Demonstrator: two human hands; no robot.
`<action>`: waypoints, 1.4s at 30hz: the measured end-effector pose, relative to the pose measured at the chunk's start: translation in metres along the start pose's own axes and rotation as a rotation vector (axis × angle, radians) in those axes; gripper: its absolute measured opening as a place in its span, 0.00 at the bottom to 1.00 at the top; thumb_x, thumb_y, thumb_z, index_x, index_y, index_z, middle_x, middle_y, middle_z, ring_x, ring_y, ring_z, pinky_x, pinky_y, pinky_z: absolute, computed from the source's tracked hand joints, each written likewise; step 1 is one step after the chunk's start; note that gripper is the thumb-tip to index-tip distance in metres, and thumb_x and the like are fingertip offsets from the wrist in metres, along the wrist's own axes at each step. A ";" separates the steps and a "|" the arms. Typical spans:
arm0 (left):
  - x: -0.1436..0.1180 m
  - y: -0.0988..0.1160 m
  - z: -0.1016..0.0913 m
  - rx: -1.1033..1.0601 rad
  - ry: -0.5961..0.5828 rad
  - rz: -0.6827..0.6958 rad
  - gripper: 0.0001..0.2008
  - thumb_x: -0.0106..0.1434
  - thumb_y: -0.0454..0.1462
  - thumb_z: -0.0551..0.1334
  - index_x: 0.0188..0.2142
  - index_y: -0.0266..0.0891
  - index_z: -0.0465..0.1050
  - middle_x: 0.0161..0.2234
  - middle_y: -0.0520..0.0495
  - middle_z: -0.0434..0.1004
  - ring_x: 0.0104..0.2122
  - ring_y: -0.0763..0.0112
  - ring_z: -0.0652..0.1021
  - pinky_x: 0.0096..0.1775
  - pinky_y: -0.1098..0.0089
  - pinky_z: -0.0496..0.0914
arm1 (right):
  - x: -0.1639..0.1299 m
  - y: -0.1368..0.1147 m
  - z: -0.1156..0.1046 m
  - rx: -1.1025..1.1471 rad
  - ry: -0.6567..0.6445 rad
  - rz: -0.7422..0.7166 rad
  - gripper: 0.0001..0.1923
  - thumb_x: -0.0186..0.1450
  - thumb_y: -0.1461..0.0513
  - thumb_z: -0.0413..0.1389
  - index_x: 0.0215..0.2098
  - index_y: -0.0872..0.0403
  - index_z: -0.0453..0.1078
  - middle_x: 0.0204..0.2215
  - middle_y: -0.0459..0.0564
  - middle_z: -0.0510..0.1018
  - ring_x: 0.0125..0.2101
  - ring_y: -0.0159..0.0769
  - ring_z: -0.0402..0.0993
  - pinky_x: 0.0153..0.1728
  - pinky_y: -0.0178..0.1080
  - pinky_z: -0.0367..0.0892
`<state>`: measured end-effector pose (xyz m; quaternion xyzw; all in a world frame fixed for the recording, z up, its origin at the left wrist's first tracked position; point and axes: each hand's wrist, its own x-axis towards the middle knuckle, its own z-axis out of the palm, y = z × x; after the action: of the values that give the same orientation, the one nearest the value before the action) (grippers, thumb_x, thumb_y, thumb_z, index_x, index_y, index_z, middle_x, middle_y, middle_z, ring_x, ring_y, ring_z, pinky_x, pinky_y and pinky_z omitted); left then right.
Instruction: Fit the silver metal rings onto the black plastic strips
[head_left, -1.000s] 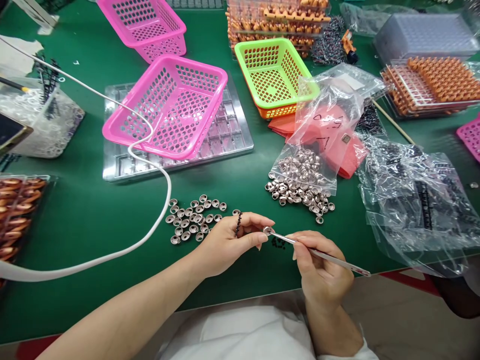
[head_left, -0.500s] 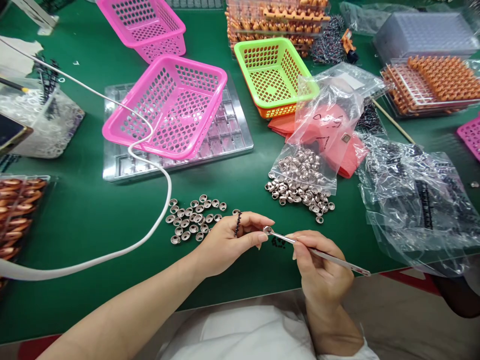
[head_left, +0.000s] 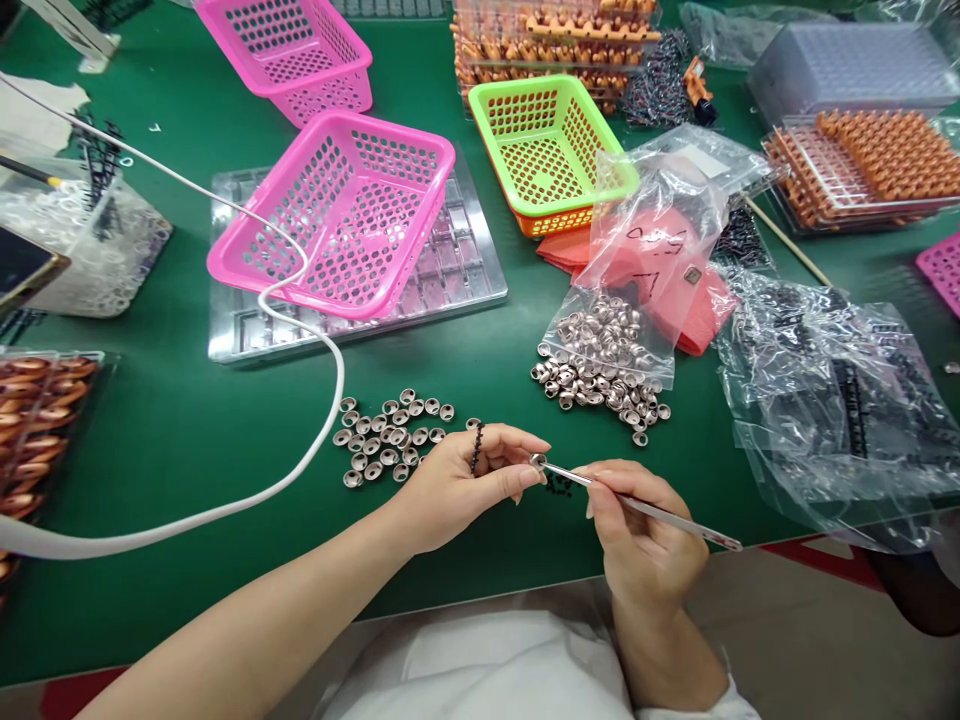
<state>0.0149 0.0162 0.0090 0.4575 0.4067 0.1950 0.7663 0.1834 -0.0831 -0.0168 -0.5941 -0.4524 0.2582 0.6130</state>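
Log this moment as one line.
left hand: pinches small silver metal cap | right hand: holds thin metal tweezers, tips at cap | loose caps on green mat

Tweezers [head_left: 637,507]: bright polished metal, smooth; small cups [head_left: 386,440]: shiny silver-toned metal. Baskets [head_left: 337,205]: glossy perforated plastic, pink. Bags [head_left: 825,400]: clear crinkled plastic film, glossy; table mat [head_left: 172,430]: matt green, smooth.

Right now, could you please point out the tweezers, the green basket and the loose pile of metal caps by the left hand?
tweezers [head_left: 645,510], head view, mid-shaft.
green basket [head_left: 551,150], head view, inside floor.
metal caps [head_left: 386,440], head view, pile's centre.
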 end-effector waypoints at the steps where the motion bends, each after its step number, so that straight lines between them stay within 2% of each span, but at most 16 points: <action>1: 0.000 0.000 0.000 -0.011 -0.008 -0.007 0.12 0.60 0.40 0.70 0.41 0.36 0.78 0.32 0.46 0.83 0.26 0.73 0.76 0.29 0.73 0.69 | 0.000 0.000 0.000 -0.002 0.000 -0.001 0.09 0.64 0.70 0.60 0.39 0.50 0.76 0.34 0.47 0.83 0.31 0.36 0.80 0.27 0.38 0.76; 5: 0.000 -0.003 -0.001 -0.071 -0.024 -0.052 0.13 0.63 0.44 0.68 0.39 0.35 0.76 0.32 0.43 0.83 0.25 0.73 0.75 0.24 0.75 0.62 | 0.000 0.003 -0.001 0.005 -0.016 -0.023 0.11 0.63 0.71 0.60 0.40 0.50 0.76 0.35 0.48 0.83 0.31 0.35 0.80 0.27 0.37 0.75; 9: 0.002 -0.006 -0.002 -0.127 -0.021 -0.108 0.15 0.61 0.45 0.70 0.37 0.35 0.75 0.33 0.43 0.83 0.25 0.75 0.74 0.21 0.76 0.56 | 0.000 0.003 -0.001 0.023 -0.031 -0.038 0.12 0.63 0.72 0.60 0.41 0.50 0.76 0.35 0.48 0.83 0.32 0.35 0.80 0.26 0.36 0.75; 16: 0.000 -0.007 -0.003 -0.254 -0.097 -0.210 0.25 0.59 0.48 0.71 0.49 0.34 0.76 0.22 0.53 0.72 0.18 0.81 0.62 0.20 0.76 0.47 | -0.001 0.001 0.000 0.026 -0.026 -0.017 0.12 0.64 0.72 0.59 0.40 0.50 0.76 0.35 0.47 0.83 0.33 0.34 0.79 0.26 0.35 0.75; 20: 0.000 -0.007 -0.003 -0.255 -0.126 -0.235 0.25 0.58 0.50 0.71 0.46 0.32 0.77 0.22 0.52 0.71 0.18 0.82 0.59 0.20 0.75 0.46 | -0.001 0.001 0.000 0.025 -0.026 -0.007 0.13 0.64 0.72 0.60 0.41 0.50 0.76 0.36 0.47 0.83 0.31 0.33 0.79 0.26 0.35 0.76; 23: 0.001 -0.008 -0.003 -0.237 -0.136 -0.235 0.23 0.58 0.50 0.71 0.45 0.34 0.77 0.22 0.51 0.73 0.17 0.83 0.59 0.20 0.75 0.46 | -0.001 0.002 -0.001 0.024 -0.029 -0.011 0.12 0.64 0.72 0.60 0.40 0.50 0.76 0.35 0.47 0.83 0.33 0.35 0.80 0.26 0.35 0.76; 29: 0.001 -0.011 -0.002 -0.199 -0.100 -0.230 0.21 0.59 0.48 0.71 0.44 0.35 0.77 0.22 0.52 0.72 0.18 0.82 0.60 0.20 0.76 0.47 | -0.001 0.003 -0.001 -0.006 -0.029 -0.017 0.11 0.64 0.71 0.60 0.40 0.50 0.76 0.35 0.48 0.83 0.30 0.34 0.79 0.26 0.36 0.78; 42: 0.001 -0.005 0.001 -0.180 -0.065 -0.233 0.22 0.57 0.47 0.71 0.44 0.34 0.75 0.20 0.53 0.72 0.16 0.82 0.58 0.20 0.74 0.45 | -0.002 0.002 0.000 0.028 -0.043 -0.054 0.16 0.63 0.74 0.59 0.43 0.50 0.75 0.37 0.48 0.83 0.36 0.36 0.80 0.32 0.38 0.79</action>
<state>0.0159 0.0140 0.0038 0.3428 0.4127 0.1256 0.8345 0.1831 -0.0845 -0.0191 -0.5675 -0.4776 0.2605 0.6181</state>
